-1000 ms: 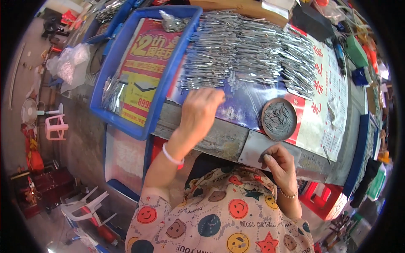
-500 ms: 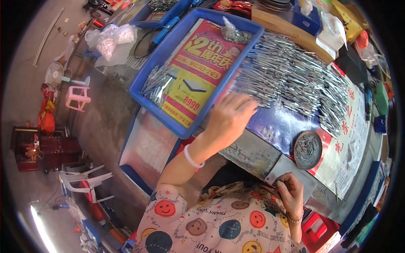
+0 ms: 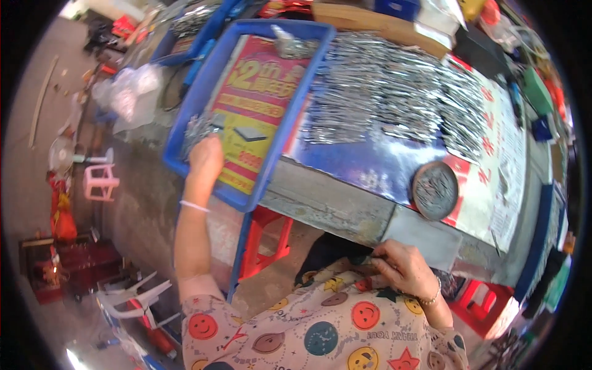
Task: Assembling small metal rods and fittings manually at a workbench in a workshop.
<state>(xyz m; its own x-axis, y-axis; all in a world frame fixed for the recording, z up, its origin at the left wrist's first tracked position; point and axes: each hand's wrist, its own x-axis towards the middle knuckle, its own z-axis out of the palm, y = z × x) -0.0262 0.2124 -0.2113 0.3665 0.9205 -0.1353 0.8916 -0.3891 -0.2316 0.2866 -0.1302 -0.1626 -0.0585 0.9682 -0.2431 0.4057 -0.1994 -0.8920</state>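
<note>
a grey workbench [image 3: 333,206] stretches across the view; at its left lies a long blue plastic tray [image 3: 290,120], lined with a pink-and-yellow flyer [image 3: 262,98]; right of the tray, slender silvery metal pieces [image 3: 407,92] lie in three dense side-by-side bands; the right hand [image 3: 404,269] is by the bench's near edge, close to the patterned shirt [image 3: 320,296], its fingers curled inward, and whether they grasp anything i cannot tell; the left hand [image 3: 206,157] reaches into the tray's near left corner, fingers bent at a loose metal pile [image 3: 196,129], any grip blurred; a round shallow bowl [image 3: 436,166] near the right hand holds small grey metal slivers [image 3: 436,191].
</note>
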